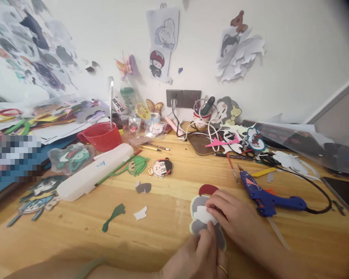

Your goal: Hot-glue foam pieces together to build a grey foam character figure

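Observation:
A layered paper cutout [199, 225] lies on the wooden table at the lower right, grey with a pale yellow-green edge. On it sits a white paper piece [202, 214], and a dark red piece [208, 189] shows at its top. From the right, my right hand [232, 209] has its fingers closed at the edge of the white piece. My left hand [203, 250] reaches in from below, its fingers bent and closed against the lower part of the cutout, one fingertip touching the white piece. Both hands partly hide the cutout.
A blue glue gun [267, 197] lies right of my hands, its cord curving behind. Paper scraps, including a green one [114, 217], lie to the left. Farther back are a white pencil case [95, 172], a red cup [101, 136] and a tangle of cables [213, 133].

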`<control>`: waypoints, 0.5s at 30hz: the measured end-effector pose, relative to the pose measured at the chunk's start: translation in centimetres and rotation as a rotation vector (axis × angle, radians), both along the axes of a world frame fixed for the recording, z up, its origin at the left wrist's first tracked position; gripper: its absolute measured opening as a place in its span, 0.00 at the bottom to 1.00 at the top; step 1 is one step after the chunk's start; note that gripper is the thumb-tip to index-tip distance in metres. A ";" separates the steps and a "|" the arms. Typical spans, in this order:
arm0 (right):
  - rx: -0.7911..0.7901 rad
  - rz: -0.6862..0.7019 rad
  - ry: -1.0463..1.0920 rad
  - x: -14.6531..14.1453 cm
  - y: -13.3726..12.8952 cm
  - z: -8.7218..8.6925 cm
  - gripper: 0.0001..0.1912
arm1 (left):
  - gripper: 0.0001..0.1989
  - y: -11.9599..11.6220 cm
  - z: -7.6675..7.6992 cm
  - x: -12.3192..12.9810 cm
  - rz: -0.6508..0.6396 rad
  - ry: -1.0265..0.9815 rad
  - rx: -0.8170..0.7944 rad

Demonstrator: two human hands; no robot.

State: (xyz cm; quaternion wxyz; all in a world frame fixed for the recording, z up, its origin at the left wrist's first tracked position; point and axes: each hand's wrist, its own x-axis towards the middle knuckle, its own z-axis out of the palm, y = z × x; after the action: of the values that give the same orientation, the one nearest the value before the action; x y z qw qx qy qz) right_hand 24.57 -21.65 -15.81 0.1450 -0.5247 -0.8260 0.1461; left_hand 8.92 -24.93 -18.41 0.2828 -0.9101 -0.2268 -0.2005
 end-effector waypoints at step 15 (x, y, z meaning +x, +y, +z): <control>0.019 -0.246 -0.106 0.9 2.3 1.4 0.11 | 0.09 0.2 -0.3 0.0 -0.027 -0.049 -0.044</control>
State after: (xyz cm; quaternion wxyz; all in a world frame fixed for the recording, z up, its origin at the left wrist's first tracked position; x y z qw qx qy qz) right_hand 25.50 -19.40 -14.37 0.1230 -0.6277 -0.7632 0.0918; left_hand 8.95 -24.68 -18.68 0.2544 -0.9139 -0.2258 -0.2216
